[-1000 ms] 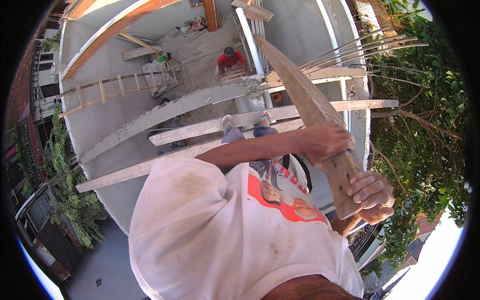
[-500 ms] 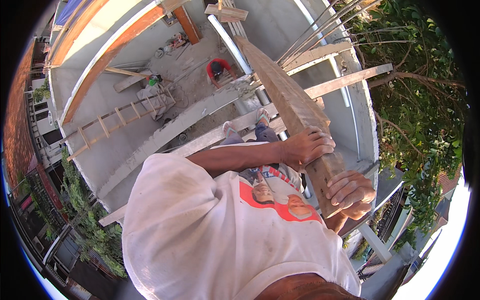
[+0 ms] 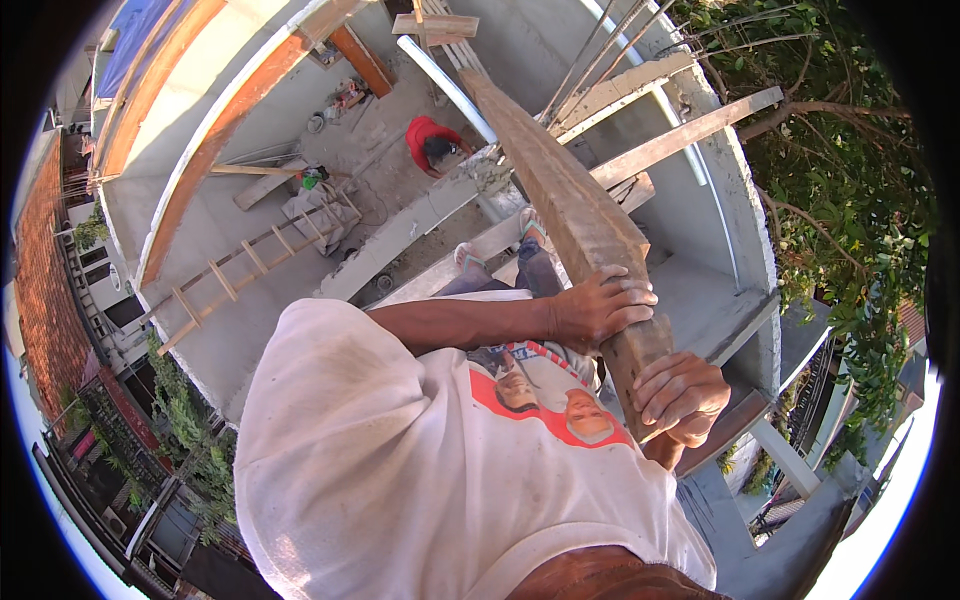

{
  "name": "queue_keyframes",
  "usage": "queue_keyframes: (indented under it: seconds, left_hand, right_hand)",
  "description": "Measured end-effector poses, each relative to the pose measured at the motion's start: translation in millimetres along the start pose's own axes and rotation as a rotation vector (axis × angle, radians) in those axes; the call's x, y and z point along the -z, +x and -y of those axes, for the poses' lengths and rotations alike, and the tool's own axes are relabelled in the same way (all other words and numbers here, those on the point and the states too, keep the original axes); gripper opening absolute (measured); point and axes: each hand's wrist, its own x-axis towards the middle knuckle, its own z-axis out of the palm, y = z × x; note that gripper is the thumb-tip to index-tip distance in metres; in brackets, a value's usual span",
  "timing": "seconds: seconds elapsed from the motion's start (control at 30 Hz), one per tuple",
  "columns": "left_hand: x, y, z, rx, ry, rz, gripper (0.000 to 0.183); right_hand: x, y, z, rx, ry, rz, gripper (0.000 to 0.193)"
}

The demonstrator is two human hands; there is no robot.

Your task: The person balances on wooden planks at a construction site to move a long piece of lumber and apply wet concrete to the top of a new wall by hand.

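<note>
A long, thick wooden beam point(image 3: 560, 190) slants from the front of my shirt up and away toward the concrete wall top ahead. My left hand point(image 3: 602, 312) reaches across my chest and is wrapped over the beam partway along. Nearer its close end, my right hand point(image 3: 684, 396) grips the side of the beam, its fingers curled over the upper face. Below the beam, my feet in sandals point(image 3: 468, 257) stand high above the floor on a narrow support. What the far end of the beam rests on cannot be made out.
A co-worker in a red top point(image 3: 428, 140) bends over on the floor far below. A wooden ladder point(image 3: 255, 258) leans at the left. A plank point(image 3: 700, 135) crosses at the right, near steel bars point(image 3: 610, 50), a white pipe point(image 3: 445, 85) and a leafy tree point(image 3: 840, 200).
My view has turned slightly. In it, the beam and both hands sit a little further left, with the grip unchanged. The co-worker below has shifted posture.
</note>
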Motion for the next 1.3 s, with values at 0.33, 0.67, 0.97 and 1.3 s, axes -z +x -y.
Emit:
queue_keyframes:
  seconds: [0.33,0.67,0.97,1.3]
  left_hand:
    - [9,0,-5,0.043,-0.033,0.085,0.092]
    - [8,-5,4,-0.006,-0.039,0.121,0.091]
    - [4,-7,7,-0.029,-0.03,0.081,0.062]
    - [3,-9,11,-0.045,0.003,0.122,0.081]
  right_hand:
    - [-10,-5,-5,0.029,0.004,-0.098,0.043]
    - [-13,-6,-9,-0.025,0.025,-0.131,0.051]
    - [-12,-5,-10,-0.031,0.029,-0.099,0.052]
    - [-14,4,-3,-0.083,0.037,-0.068,0.056]
